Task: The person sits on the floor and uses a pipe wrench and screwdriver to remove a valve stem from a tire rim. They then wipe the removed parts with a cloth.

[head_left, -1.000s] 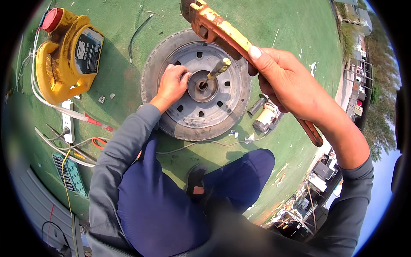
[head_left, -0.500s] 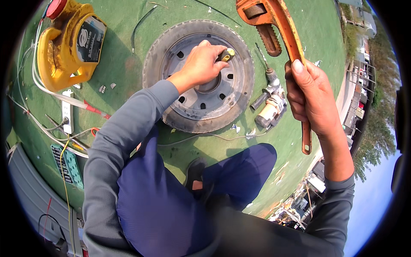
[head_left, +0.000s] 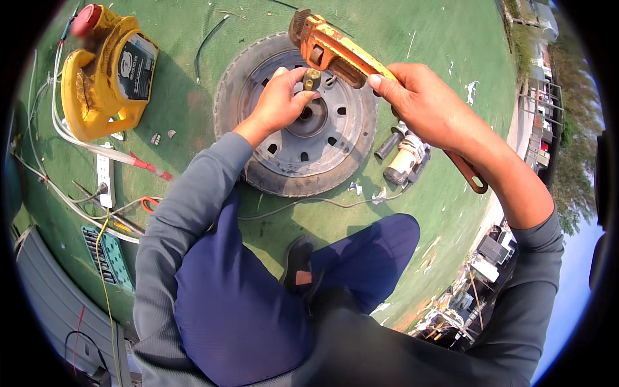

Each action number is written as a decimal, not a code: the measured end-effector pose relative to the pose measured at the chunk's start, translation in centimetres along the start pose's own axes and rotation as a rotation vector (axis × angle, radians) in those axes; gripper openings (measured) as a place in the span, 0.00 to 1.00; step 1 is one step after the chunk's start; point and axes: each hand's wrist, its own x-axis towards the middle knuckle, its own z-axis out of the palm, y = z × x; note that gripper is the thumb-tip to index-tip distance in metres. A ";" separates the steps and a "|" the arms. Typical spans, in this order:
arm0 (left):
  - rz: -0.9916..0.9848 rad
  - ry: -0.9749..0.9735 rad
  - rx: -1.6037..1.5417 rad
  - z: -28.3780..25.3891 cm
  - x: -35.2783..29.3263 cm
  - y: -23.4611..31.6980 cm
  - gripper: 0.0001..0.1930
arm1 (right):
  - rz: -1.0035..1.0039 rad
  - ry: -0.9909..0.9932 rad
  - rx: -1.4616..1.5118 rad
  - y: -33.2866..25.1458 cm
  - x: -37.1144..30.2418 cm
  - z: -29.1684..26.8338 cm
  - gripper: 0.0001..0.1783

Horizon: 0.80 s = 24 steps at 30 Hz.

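Note:
My left hand (head_left: pixel 274 106) is closed around a stubby yellow-and-black handle (head_left: pixel 312 80), held upright over the wheel's steel rim (head_left: pixel 316 158). Whatever lies below that handle is hidden, so I cannot tell what tool it is. The rim sits inside a black tyre (head_left: pixel 233 138) lying flat on the green floor. In my right hand (head_left: pixel 429 103) is an orange pipe wrench (head_left: pixel 351 55), gripped around its shank. Its head hangs just above the handle; whether the two touch I cannot tell. The wrench's tail end sticks out below my wrist.
Right of the tyre lies a corded power drill (head_left: pixel 406 161), its cord (head_left: pixel 290 208) running past my feet. A yellow jug (head_left: pixel 77 103) with a red cap, a white power strip (head_left: pixel 105 174), cables and a teal bit case (head_left: pixel 108 255) are at left.
My right hand has brought the wrench leftward and tilted it, so its head is over the wheel beside the handle. My left hand has shifted slightly left with the handle.

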 end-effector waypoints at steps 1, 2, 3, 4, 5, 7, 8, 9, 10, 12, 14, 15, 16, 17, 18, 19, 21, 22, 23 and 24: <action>0.027 0.035 -0.052 0.3 0.0 0.4 0.20 | -0.048 0.071 -0.010 -1.1 -0.8 -1.2 0.26; -0.021 0.023 -0.031 0.1 -0.3 0.3 0.19 | -0.123 0.124 0.022 -2.1 -1.2 -2.1 0.26; -0.070 0.011 -0.011 -0.3 -0.4 0.1 0.19 | -0.204 0.181 0.046 -3.2 -1.5 -3.1 0.25; -0.110 -0.003 0.007 -0.8 -0.4 0.2 0.19 | -0.220 0.204 0.107 -4.4 -1.9 -4.0 0.22; -0.094 0.007 -0.033 -1.0 -0.6 1.0 0.18 | -0.151 0.195 0.221 -5.1 -2.8 -4.2 0.23; -0.053 0.007 -0.042 -0.9 -0.5 0.8 0.18 | 0.183 0.080 0.470 -5.9 -4.3 -4.2 0.31; -0.036 0.006 -0.045 -0.9 -0.6 0.7 0.18 | 0.061 0.141 0.423 -5.0 -3.4 -3.8 0.26; -0.048 -0.001 -0.032 -1.0 -0.5 0.5 0.18 | -0.064 0.209 0.373 -4.0 -2.4 -3.5 0.21; -0.074 -0.006 -0.012 -1.1 -0.7 0.3 0.18 | -0.125 0.215 0.311 -3.0 -1.4 -2.4 0.21; -0.072 -0.030 -0.050 0.3 0.1 1.0 0.19 | -0.054 0.116 0.030 -0.6 -1.2 0.7 0.22; -0.084 0.001 -0.079 0.7 0.5 0.4 0.19 | -0.004 -0.019 -0.167 0.6 0.1 2.6 0.24; -0.026 0.047 -0.053 0.9 0.4 -1.1 0.18 | 0.000 -0.021 -0.129 -0.4 -0.4 2.2 0.26; -0.028 0.036 -0.039 0.6 1.1 -0.8 0.19 | 0.014 -0.026 -0.062 -1.1 -1.0 1.3 0.27; -0.060 0.007 -0.014 -0.2 0.8 0.1 0.19 | 0.010 -0.035 0.013 -1.7 -1.2 0.5 0.27; -0.085 -0.021 0.019 -1.0 0.3 0.6 0.19 | -0.046 -0.006 0.038 -2.4 -1.1 -0.3 0.27; -0.038 0.005 0.036 -0.7 0.0 0.3 0.19 | -0.136 0.073 0.063 -3.4 -1.2 -1.3 0.27; -0.064 0.002 -0.031 -0.8 0.0 -0.6 0.22 | -0.244 0.219 0.160 -4.0 -1.2 -2.4 0.27; -0.068 -0.013 -0.069 -0.5 -0.3 -0.4 0.24 | -0.074 0.227 0.334 -0.8 -2.6 -0.4 0.25; -0.077 -0.031 -0.061 0.0 -0.4 0.2 0.24 | 0.102 0.271 0.515 2.4 -4.3 1.5 0.23; -0.068 -0.034 -0.050 0.8 0.3 0.7 0.24 | 0.554 0.291 0.807 8.0 -7.7 5.9 0.21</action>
